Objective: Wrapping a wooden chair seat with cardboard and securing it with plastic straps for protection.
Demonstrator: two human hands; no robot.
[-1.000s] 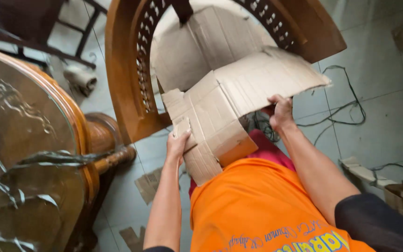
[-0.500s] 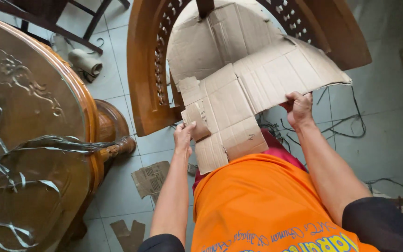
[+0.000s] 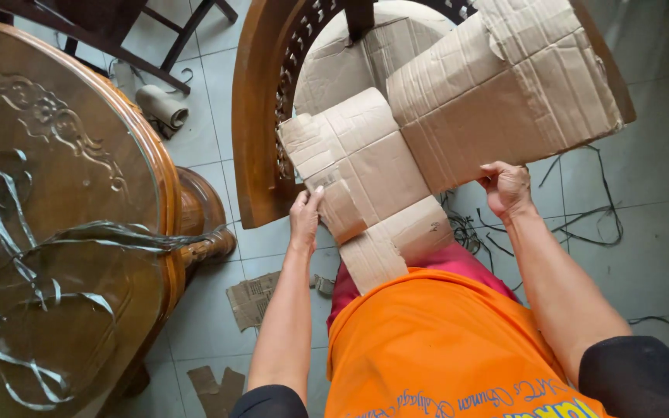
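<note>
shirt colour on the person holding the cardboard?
Orange shirt, lettering at the hem; head view.

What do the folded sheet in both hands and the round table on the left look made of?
Flattened brown box sheet: corrugated cardboard by the look, matte, with creases and taped seams. Round brown table: carved wood, seemingly varnished, under a glossy, probably glass top that shows reflections. Left hand and right hand grip the sheet's edges.

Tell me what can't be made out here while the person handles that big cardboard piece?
- Head view: the carved wooden chair has its seat hidden under the cardboard.
- The left hand and right hand grip the cardboard's edges; their fingertips disappear behind it.
- The round wooden table is cut off by the left edge.
- The cables on the floor: their ends run out of sight.
</note>
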